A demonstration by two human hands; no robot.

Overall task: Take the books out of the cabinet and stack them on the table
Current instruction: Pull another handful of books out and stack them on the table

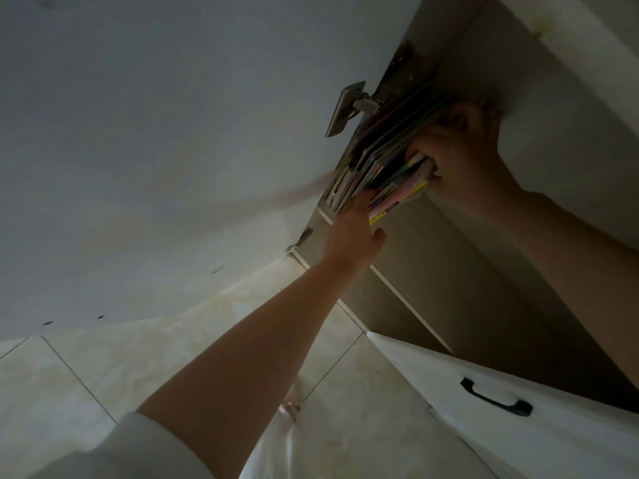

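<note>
The books (383, 146) stand packed in the cabinet (449, 257), spines toward the person. The right hand (460, 160) curls its fingers round the row's right end; the left hand (356, 229), fingers straight, presses the spines from below.

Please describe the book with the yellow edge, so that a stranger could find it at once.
Look into the open cabinet, at the row of books held between both hands. The yellow-edged book is the outermost one, beside the right hand; only it shows bright yellow.
</note>
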